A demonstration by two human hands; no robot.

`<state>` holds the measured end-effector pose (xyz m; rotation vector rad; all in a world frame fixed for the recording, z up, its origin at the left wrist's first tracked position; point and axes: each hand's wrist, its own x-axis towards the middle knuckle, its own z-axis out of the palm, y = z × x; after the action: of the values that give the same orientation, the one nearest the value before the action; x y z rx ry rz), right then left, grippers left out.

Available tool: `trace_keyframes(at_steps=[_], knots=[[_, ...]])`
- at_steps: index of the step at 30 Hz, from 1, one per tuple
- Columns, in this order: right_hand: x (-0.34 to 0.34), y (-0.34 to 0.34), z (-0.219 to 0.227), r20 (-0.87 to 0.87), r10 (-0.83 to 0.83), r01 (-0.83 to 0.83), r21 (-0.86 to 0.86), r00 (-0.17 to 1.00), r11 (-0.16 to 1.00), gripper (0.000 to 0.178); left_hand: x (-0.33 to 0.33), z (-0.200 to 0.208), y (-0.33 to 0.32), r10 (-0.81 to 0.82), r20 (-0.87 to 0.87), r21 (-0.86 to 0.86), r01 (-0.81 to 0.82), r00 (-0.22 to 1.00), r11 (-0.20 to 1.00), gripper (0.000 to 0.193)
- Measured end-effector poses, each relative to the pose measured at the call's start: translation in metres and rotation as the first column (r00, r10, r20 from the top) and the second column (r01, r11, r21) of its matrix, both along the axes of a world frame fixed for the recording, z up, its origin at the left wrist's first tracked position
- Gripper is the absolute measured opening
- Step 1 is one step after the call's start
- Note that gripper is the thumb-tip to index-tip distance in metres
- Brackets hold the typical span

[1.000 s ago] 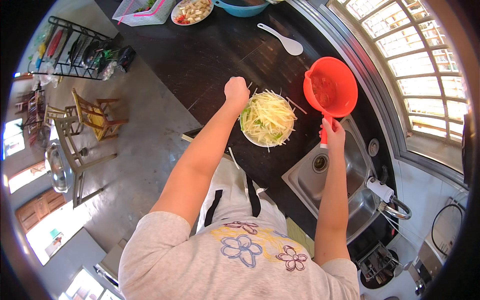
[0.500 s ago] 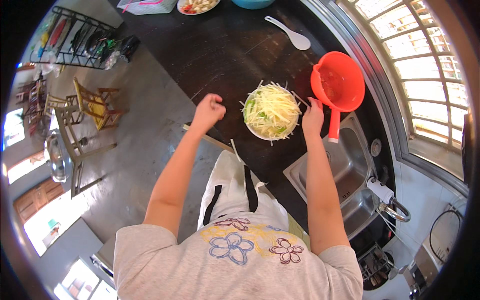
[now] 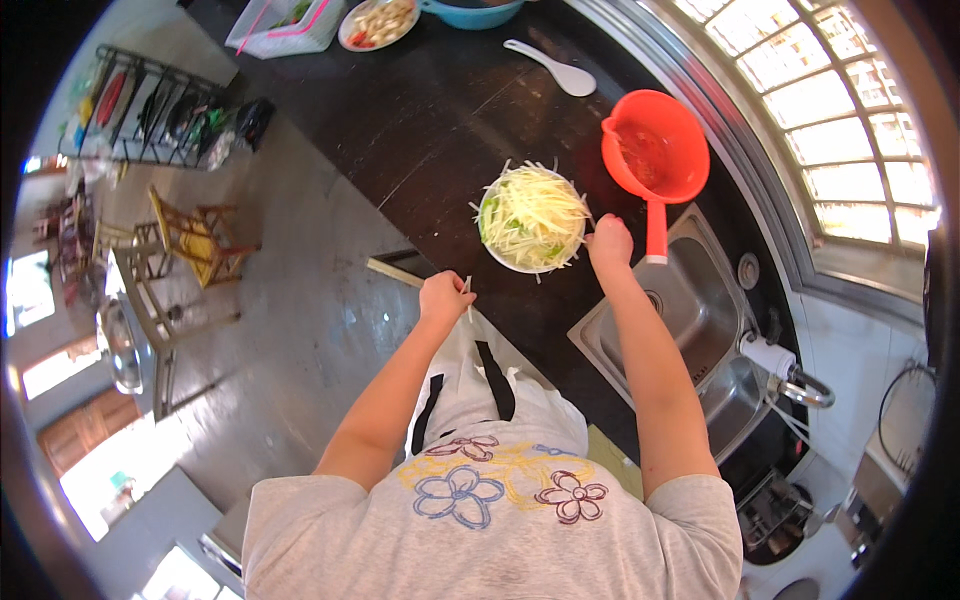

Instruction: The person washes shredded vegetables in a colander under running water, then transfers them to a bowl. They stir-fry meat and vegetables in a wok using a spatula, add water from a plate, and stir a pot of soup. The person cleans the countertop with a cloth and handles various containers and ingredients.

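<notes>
A white bowl [image 3: 487, 240] stands on the dark counter, heaped with pale yellow shredded vegetable [image 3: 540, 212] and some green pieces. Several shreds hang over its rim. At the counter's near edge, lower left of the bowl, my left hand [image 3: 446, 298] is closed in a pinch on a thin pale shred [image 3: 469, 284]. My right hand [image 3: 609, 245] is close to the bowl's right side, its fingers pressed together. A thin pale strip shows by those fingertips, but I cannot tell if it is held. Right beside that hand sits a red-orange dipper [image 3: 688, 150] with its handle toward me.
A white rice paddle [image 3: 568, 78] lies beyond the bowl. Farther back are a white basket [image 3: 285, 38], a plate of pale and red pieces [image 3: 378, 24] and a blue basin [image 3: 475, 14]. A steel sink [image 3: 680, 305] is at right; a wooden chair [image 3: 200, 240] stands on the floor at left.
My left hand has moved down toward the counter's near edge and closed on the pale shred there. My right hand has shifted slightly down and left, staying by the bowl.
</notes>
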<state>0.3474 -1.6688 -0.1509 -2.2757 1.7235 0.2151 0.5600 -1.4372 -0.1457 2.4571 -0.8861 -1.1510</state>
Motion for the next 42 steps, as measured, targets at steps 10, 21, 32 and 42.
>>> trace_keyframes(at_steps=[10, 21, 32, 42], knots=[[-0.118, 0.078, 0.021, 0.388, -0.321, 0.31, 0.093, 0.864, 0.946, 0.023, -0.022, 0.029, -0.018, -0.287, -0.293, -0.174, 0.244, 0.912, 0.954, 0.032], [-0.477, 0.091, 0.035, 0.744, -0.491, 0.831, 0.552, -0.454, 0.069, 0.031, -0.303, 0.095, -0.137, -0.271, -0.889, -0.136, 0.353, 0.369, 0.926, 0.02], [-0.568, 0.058, -0.043, 0.681, -0.553, 0.657, 0.697, -0.481, 0.287, 0.02, -0.453, 0.107, -0.169, 0.081, -0.996, 0.08, 0.041, -0.026, 0.996, 0.015], [-0.558, 0.047, -0.035, 0.629, -0.599, 0.628, 0.736, -0.496, 0.254, 0.022, -0.454, 0.071, -0.193, 0.113, -0.982, 0.131, -0.121, -0.149, 0.984, 0.007]])
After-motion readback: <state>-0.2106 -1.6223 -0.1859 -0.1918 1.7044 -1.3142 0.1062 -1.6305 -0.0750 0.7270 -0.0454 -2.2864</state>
